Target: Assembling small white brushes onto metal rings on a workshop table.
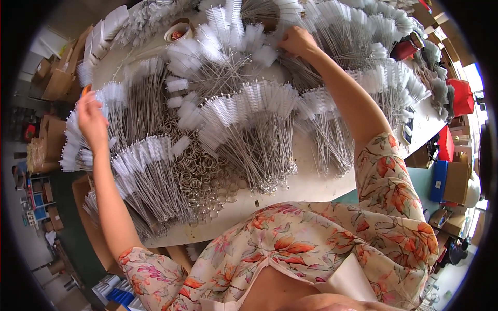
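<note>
The left hand (92, 122) is seen at the left of the frame, over the outer edge of the brushes (249, 111). Its fingers are bent and blurred by motion. An orange piece (86, 90) is seen at the fingertips; whether the fingers are clamped on it or only set against it cannot be told. The right hand (298, 42) is placed at the upper middle of the frame, among the brushes there. Its fingers are curled downward and their tips are hidden, so whether anything is gripped cannot be told.

The brushes, white-bristled on thin wire stems, are laid in fanned bundles across most of the table (311, 193). In the nearer bundles, at the centre and lower left, the bristles are pointed up the frame and the stems are gathered toward the lower edge. A heap of metal rings (202, 179) is spread between those two bundles, left of the frame's centre. A round tub (179, 32) with something red inside is set at the upper left of centre.

Beyond the table, cardboard boxes (65, 72) are stacked at the upper left. At the right, a red bag (459, 97) is seen, with a blue box (439, 181) below it.
</note>
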Tool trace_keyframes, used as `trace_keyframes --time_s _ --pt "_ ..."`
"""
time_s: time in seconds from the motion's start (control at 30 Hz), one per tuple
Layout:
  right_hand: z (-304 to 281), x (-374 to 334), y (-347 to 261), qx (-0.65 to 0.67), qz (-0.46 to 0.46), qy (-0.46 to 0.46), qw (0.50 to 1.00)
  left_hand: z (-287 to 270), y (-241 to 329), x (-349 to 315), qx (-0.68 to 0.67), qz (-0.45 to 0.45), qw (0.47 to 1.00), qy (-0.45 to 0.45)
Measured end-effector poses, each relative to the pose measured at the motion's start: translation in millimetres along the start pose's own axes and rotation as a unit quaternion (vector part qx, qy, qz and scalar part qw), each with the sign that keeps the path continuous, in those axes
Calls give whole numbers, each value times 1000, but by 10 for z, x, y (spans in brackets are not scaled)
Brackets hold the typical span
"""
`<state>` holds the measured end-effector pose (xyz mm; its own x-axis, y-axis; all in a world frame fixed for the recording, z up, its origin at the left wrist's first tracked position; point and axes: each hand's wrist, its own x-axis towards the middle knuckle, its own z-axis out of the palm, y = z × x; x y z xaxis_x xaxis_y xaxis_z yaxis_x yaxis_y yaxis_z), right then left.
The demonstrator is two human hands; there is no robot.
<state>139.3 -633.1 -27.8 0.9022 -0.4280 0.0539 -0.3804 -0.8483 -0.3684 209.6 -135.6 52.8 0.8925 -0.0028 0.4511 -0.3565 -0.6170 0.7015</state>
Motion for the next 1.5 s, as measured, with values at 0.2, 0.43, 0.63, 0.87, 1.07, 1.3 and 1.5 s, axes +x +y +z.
trace_keyframes --time_s 0.2,0.43,0.63,0.87,1.07,1.3,1.5 --pt "-340 -460 -243 326 -103 -3 940 419 -719 -145 314 61 915 -246" --pt "-1314 0 905 124 -68 304 942 546 -455 -143 228 0 943 -244" --pt "-1126 347 1297 -110 44 139 983 280 -772 -12 85 35 995 -37" --pt "-1153 491 1766 -66 89 238 965 -118 633 -381 -279 -147 944 -92" --pt "-1703 -85 529 127 -133 509 841 -457 981 -1129 -363 -154 914 -90" --pt "-520 -296 -717 388 -83 30 917 -716 905 -1781 -416 -186 883 -112" --pt "167 -219 -757 165 -135 -31 977 -787 873 -2208 -434 -241 864 -82"
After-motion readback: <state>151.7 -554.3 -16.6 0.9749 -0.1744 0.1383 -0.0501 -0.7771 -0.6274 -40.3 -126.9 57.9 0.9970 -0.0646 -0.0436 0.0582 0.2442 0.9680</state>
